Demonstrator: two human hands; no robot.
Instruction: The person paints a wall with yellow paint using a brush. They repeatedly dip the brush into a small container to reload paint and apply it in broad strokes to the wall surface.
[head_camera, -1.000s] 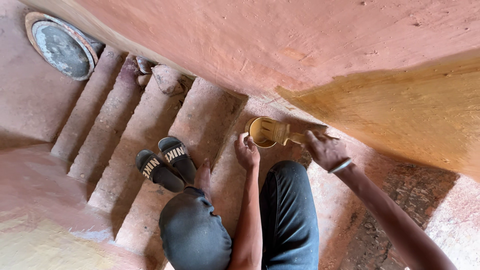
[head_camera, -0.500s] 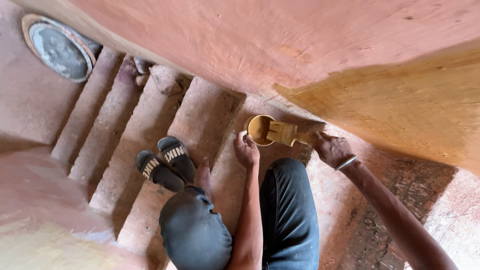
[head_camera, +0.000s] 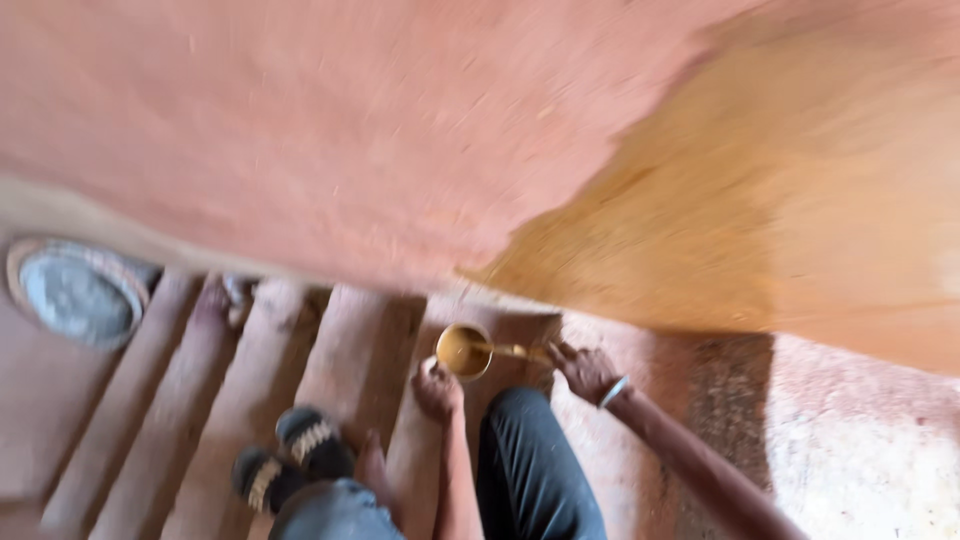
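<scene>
I sit on reddish steps with my dark-trousered legs (head_camera: 530, 470) below me. My left hand (head_camera: 437, 388) is curled against the lower edge of a small round tin (head_camera: 460, 352) of yellow-brown paint, which stands at the foot of the wall. My right hand (head_camera: 585, 372), with a pale band on its wrist, grips the handle of a brush (head_camera: 512, 350) whose head lies in the tin. The view is blurred.
A red-pink wall (head_camera: 350, 130) fills the top, with a wet ochre patch (head_camera: 790, 200) at the right. A round grey lid (head_camera: 78, 293) lies at far left. Black sandals (head_camera: 295, 455) rest on the steps (head_camera: 210, 400).
The view has tilted up and shows much more wall. The brush, earlier lying across the tin's rim, now has its head inside the tin. My left hand stays by the tin.
</scene>
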